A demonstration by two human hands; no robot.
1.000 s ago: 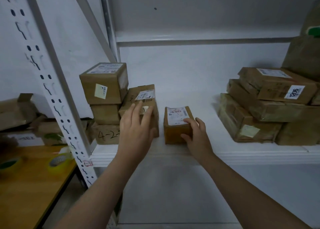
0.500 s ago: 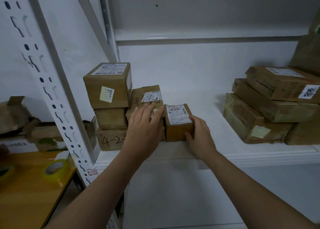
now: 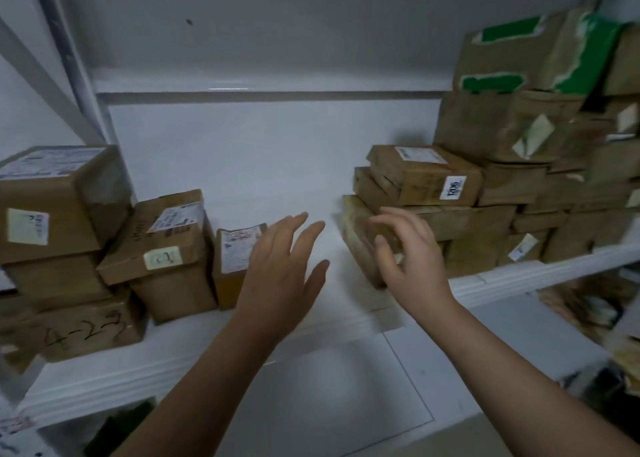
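1. Currently both hands are raised over the white shelf (image 3: 343, 301), and neither carries anything.
2. Left hand (image 3: 282, 273): fingers straight and spread, released. It overlaps the right edge of the small labelled parcel (image 3: 233, 259); I cannot tell from this angle whether they touch.
3. Small labelled parcel: stands on the shelf near the front lip, label facing up, just beside the tilted parcel (image 3: 166, 235) on its left.
4. Right hand (image 3: 410, 266): fingers loosely bent, grasping nothing. It hangs in front of the lowest flat parcel (image 3: 356, 235) of the right-hand stack. The view is blurred here, so the fingertips may be brushing its near end.
5. Parcel with the "1206" sticker (image 3: 422, 176) tops that low stack.
6. Far left: a large box (image 3: 52, 200) sits highest on a stack, and the hand-marked box (image 3: 86, 328) lies at the bottom.
7. Far right: a taller pile with green tape (image 3: 540, 117) stands behind the low stack.
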